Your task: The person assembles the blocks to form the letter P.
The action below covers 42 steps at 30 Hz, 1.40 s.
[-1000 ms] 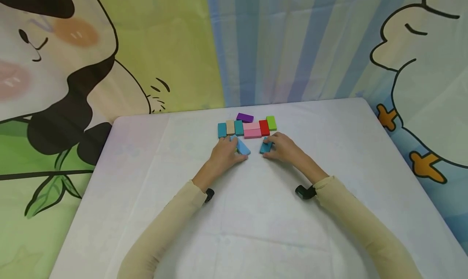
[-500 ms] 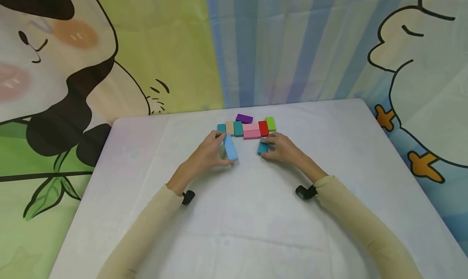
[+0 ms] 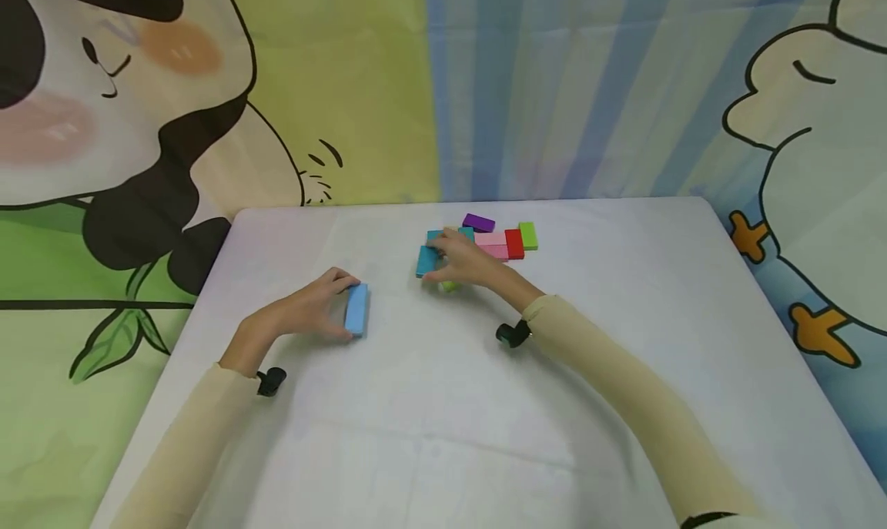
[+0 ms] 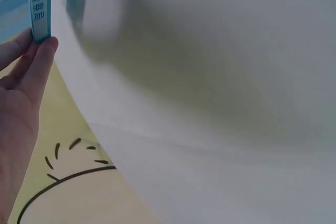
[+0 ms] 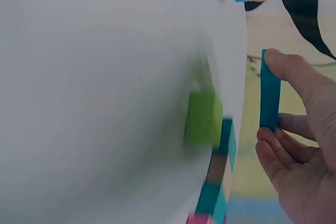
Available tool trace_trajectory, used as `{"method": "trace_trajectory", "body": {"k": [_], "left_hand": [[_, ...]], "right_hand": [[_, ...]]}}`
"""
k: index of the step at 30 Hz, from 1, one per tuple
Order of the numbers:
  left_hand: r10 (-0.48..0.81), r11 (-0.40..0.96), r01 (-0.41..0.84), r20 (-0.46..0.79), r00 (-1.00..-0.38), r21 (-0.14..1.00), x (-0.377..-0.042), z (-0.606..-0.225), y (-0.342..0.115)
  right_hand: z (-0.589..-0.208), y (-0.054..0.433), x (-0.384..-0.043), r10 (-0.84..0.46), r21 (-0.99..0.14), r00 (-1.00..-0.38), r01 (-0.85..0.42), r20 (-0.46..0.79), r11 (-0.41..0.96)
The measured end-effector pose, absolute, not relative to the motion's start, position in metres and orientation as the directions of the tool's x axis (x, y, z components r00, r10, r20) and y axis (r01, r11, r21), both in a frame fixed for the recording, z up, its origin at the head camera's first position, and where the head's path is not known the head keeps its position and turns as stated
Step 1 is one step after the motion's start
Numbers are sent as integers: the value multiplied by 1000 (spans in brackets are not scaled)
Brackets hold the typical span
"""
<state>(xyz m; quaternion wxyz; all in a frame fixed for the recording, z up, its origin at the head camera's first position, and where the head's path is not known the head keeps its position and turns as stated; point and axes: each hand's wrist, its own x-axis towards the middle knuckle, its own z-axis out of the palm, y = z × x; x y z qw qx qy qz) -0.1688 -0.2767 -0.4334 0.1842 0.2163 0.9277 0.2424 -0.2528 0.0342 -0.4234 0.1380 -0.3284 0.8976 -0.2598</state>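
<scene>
My left hand (image 3: 301, 307) pinches a light blue block (image 3: 356, 310) between thumb and fingers, out to the left. In the left wrist view, small printed marks show on the edge of that block (image 4: 40, 11). My right hand (image 3: 470, 262) holds a teal block (image 3: 426, 262) by its two ends, in front of the left part of a block row. Below the right hand is a green block (image 3: 449, 286), mostly covered in the head view. The right wrist view shows this green block (image 5: 199, 119) on the table, apart from the held teal block (image 5: 270, 95).
Behind the right hand, the row includes partly hidden teal and tan blocks, pink blocks (image 3: 493, 246), a red block (image 3: 514, 244) and a lime green block (image 3: 528, 236). A purple block (image 3: 479, 222) lies behind them, near the far edge of the white-covered table (image 3: 416, 406).
My left hand has carried the light blue block left and nearer. My right hand, still holding its teal block, has moved left across the front of the row to above the green block.
</scene>
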Motion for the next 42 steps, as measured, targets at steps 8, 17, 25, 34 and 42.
{"method": "trace_trajectory", "body": {"k": [8, 17, 25, 34, 42], "left_hand": [[516, 790, 306, -306, -800, 532, -159, -438, -292], [560, 769, 353, -295, -774, 533, -151, -441, -301], [558, 773, 378, -263, -787, 509, -147, -443, -305], [576, 759, 412, -226, -786, 504, -145, -440, -307], [573, 769, 423, -222, -789, 480, -146, -437, -311]], "right_hand": [[-453, -47, -261, -736, -576, -671, -569, -87, 587], [-459, -81, -248, -752, -577, -654, -582, -87, 573], [-461, -88, -242, -735, -576, -672, -567, -89, 588], [-461, -91, -245, -760, -602, -642, -568, -101, 560], [-456, -96, -241, -737, -606, -666, -540, -115, 583]]}}
